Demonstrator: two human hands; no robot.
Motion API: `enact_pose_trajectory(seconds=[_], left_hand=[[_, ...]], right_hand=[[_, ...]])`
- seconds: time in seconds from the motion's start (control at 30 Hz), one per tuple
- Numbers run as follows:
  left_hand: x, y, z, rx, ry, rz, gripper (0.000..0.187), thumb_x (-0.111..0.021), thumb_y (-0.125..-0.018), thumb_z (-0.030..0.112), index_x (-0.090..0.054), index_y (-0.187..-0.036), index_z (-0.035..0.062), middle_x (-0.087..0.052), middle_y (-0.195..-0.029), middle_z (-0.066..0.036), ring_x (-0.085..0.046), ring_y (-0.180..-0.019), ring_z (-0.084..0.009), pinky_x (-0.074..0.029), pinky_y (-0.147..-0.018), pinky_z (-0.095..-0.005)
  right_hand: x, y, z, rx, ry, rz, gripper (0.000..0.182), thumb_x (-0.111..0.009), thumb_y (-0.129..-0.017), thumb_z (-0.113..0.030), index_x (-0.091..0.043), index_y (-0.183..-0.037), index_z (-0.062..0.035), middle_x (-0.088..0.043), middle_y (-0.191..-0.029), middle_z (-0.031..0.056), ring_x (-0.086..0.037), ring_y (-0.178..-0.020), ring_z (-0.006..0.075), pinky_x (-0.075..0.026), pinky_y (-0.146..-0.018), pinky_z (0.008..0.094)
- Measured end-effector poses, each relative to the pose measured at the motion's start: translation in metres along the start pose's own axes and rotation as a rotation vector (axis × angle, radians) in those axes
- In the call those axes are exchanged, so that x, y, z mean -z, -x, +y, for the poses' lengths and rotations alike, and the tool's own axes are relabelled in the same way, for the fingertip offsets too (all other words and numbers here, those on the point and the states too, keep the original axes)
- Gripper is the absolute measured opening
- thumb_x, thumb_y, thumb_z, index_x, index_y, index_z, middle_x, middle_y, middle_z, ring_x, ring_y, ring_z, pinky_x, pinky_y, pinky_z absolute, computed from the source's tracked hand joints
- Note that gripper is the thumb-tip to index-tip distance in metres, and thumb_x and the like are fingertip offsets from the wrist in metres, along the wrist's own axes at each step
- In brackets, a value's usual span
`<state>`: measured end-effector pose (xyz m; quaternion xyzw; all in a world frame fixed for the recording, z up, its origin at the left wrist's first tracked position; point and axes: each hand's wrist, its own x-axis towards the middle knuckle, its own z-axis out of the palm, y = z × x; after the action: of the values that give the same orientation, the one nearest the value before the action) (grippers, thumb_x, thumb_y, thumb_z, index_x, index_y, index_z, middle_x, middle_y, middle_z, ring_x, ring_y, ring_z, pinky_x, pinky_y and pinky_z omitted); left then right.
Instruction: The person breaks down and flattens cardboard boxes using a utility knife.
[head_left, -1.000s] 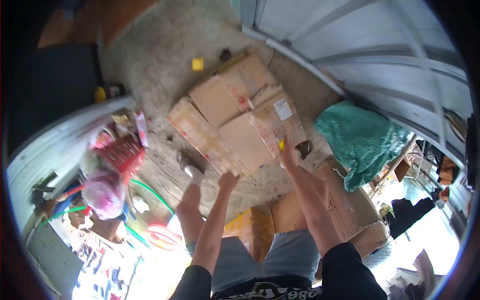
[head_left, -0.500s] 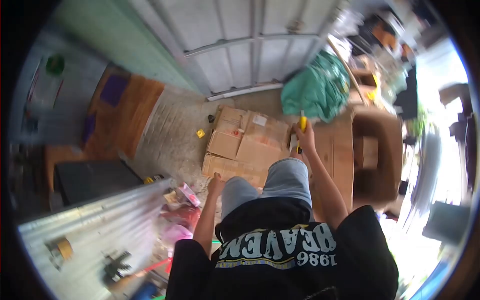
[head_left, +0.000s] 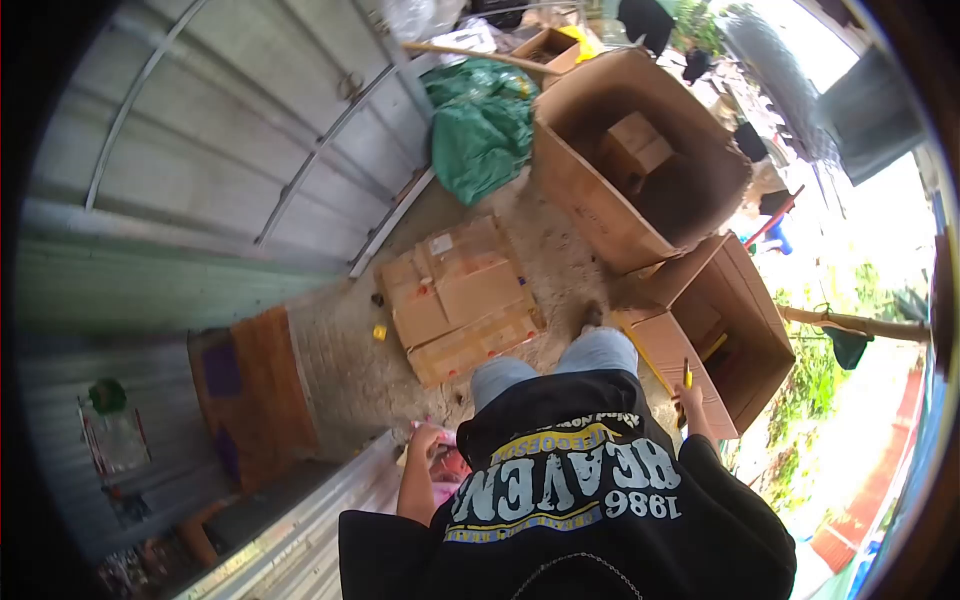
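Observation:
In my right hand [head_left: 690,400] is a slim yellow and black box cutter [head_left: 688,375], pointing away from me. This hand is over the near flap of an open cardboard box [head_left: 757,345] on my right. My left hand [head_left: 424,440] hangs low by my left side, its fingers loosely bent and apart, with nothing visible in them. Just below it lie pink and red packages [head_left: 452,463], partly hidden by my arm and shirt. On the floor before my knees lies a flattened, taped cardboard box [head_left: 465,300], touched by neither hand.
A large open carton [head_left: 590,185] with a smaller box [head_left: 637,145] inside stands ahead on the right. A green sack [head_left: 480,130] leans by the metal door [head_left: 300,110]. A small yellow object [head_left: 380,332] lies on the concrete floor. Corrugated metal [head_left: 330,510] borders my left.
My view and body have turned to the right. The right hand with the box cutter has moved from beside the flattened cardboard to the open box. My left hand has moved away from the cardboard.

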<state>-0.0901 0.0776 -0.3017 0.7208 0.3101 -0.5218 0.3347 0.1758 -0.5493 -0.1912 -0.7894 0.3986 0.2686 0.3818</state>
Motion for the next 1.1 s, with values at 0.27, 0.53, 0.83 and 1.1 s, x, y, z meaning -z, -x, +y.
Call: enact_pose_trajectory(seconds=[0.27,0.53,0.83,1.1], left_hand=[[0.096,-0.026,0.367,-0.671,0.329,0.39,0.028,-0.057,-0.078,0.025,-0.055,-0.094,0.0018,-0.059,-0.079,-0.01,-0.057,-0.073,-0.0164,-0.044,-0.064,-0.0278],[0.1,0.023,0.493,-0.811,0.263,0.216,0.019,-0.05,-0.084,0.014,-0.051,-0.098,0.0014,-0.057,-0.08,-0.006,-0.054,-0.069,-0.0119,-0.044,-0.061,-0.0247],[0.103,0.018,0.311,-0.01,-0.006,0.044,0.023,-0.047,-0.079,0.022,-0.052,-0.077,-0.0007,-0.05,-0.062,-0.009,-0.049,-0.058,-0.0151,-0.039,-0.051,-0.0297],[0.201,-0.041,0.409,-0.123,-0.017,0.151,0.028,-0.046,-0.081,0.025,-0.055,-0.088,-0.0008,-0.055,-0.068,-0.012,-0.056,-0.063,-0.0186,-0.043,-0.057,-0.0285]], right_hand=[[0.051,-0.048,-0.035,0.162,-0.133,0.042,0.014,-0.061,-0.063,-0.012,-0.057,-0.061,0.0007,-0.052,-0.048,0.0069,-0.048,-0.036,0.0151,-0.038,-0.036,0.0283],[0.078,-0.084,-0.119,0.35,-0.151,0.019,0.014,-0.059,-0.07,-0.011,-0.062,-0.083,-0.0079,-0.056,-0.058,0.003,-0.053,-0.049,0.0105,-0.043,-0.047,0.0264],[0.043,-0.105,-0.186,0.172,-0.394,-0.198,0.021,-0.057,-0.07,-0.012,-0.064,-0.086,-0.0011,-0.062,-0.065,0.0062,-0.053,-0.05,0.008,-0.041,-0.046,0.0206],[-0.019,-0.208,-0.32,0.283,-0.481,-0.324,0.02,-0.059,-0.074,-0.014,-0.062,-0.087,0.0005,-0.061,-0.073,0.005,-0.055,-0.054,0.0101,-0.046,-0.049,0.0239]])
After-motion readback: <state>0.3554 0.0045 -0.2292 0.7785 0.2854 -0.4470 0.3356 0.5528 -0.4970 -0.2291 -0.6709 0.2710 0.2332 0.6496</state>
